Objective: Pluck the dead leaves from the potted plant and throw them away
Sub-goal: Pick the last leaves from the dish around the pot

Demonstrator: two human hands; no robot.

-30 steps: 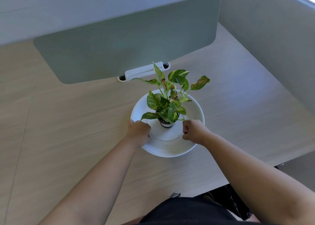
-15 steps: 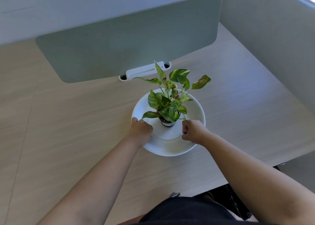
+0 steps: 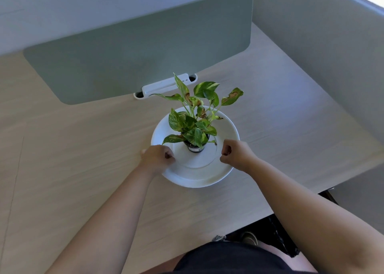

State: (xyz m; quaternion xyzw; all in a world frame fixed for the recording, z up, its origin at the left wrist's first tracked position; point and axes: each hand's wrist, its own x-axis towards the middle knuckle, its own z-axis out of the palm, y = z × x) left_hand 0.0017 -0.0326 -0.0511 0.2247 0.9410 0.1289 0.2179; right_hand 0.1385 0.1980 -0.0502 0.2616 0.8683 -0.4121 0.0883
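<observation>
A small potted plant (image 3: pixel 196 128) stands in a dark pot (image 3: pixel 195 148) at the middle of a white plate (image 3: pixel 193 180). Its leaves are green and variegated. Some carry brown dead patches, such as the right leaf (image 3: pixel 232 96) and an upper leaf (image 3: pixel 187 96). My left hand (image 3: pixel 158 157) is curled into a fist over the plate's left rim. My right hand (image 3: pixel 234 153) is a closed fist over the plate's right side, just right of the pot. Neither hand touches a leaf, and I see nothing inside either fist.
The plate sits on a light wooden desk (image 3: pixel 83 170). A grey-green divider panel (image 3: pixel 145 51) stands behind it, clamped by a white bracket (image 3: pixel 164 85). A grey wall (image 3: pixel 322 55) runs along the right. The desk's near edge is by my lap.
My two fists have spread slightly apart. The right one has shifted away from the pot toward the plate's right rim. The plant looks unchanged.
</observation>
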